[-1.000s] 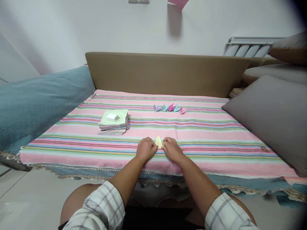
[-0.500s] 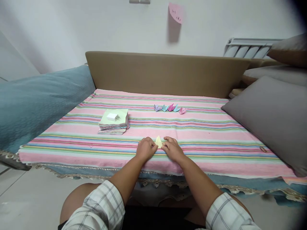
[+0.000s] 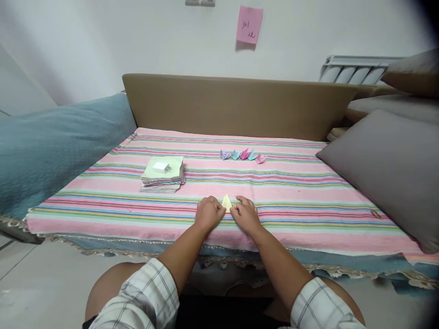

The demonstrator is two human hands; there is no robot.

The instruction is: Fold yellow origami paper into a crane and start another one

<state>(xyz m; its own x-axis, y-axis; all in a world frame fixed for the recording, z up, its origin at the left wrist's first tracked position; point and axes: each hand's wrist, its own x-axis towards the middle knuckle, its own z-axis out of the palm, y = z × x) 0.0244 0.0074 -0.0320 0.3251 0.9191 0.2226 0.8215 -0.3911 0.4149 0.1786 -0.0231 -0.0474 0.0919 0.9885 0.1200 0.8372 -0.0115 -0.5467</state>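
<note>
A small pale-yellow folded paper (image 3: 227, 203), pointed at its far end, lies on the striped cloth between my two hands. My left hand (image 3: 208, 214) has its fingers curled, thumb and forefinger closed on the paper's left lower corner. On the opposite side my right hand (image 3: 245, 215) pinches the right lower corner, its other fingers bent. Farther back stands a row of several folded paper cranes (image 3: 244, 154) in purple, blue and pink. To the left is a stack of square paper sheets (image 3: 162, 180), with a white plug adapter (image 3: 161, 167) on top.
The pink striped cloth (image 3: 103, 192) covers the seat up to a brown backrest (image 3: 222, 105). Grey cushions (image 3: 387, 169) stand at the right, and a blue-covered armrest (image 3: 65, 132) is at the left. A pink note (image 3: 249, 25) hangs on the wall. A small brown object (image 3: 376, 214) lies near the cushion.
My right hand has shifted slightly left along the paper's edge, and its forearm has drawn inward. My left hand stays in place. The pink wall note has swung down flatter.
</note>
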